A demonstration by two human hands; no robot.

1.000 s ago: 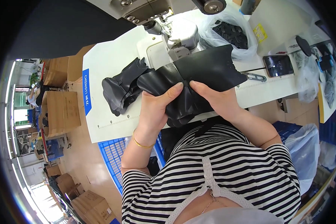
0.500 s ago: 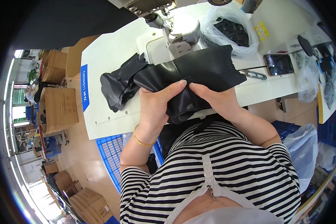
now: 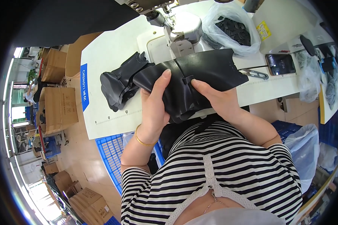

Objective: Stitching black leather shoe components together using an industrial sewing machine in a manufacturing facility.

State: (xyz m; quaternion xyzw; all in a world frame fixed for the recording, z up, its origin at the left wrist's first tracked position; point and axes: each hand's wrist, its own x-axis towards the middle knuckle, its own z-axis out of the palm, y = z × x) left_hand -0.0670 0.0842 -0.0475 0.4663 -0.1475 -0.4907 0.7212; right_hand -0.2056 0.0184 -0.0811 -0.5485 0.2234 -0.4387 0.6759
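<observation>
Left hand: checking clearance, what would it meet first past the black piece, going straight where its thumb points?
Beyond the black piece, the left hand would likely meet the metal sewing-machine post; depth is unclear.

Down from head height peered the left fisheye, wide and close above the white worktable (image 3: 112, 52)!

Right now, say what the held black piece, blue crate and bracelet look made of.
Held black piece: leather or imitation leather, by its smooth sheen and soft folds. Blue crate: probably moulded plastic, semi-matt, with regular openings. Bracelet: perhaps polished metal, from its golden gleam.
</observation>
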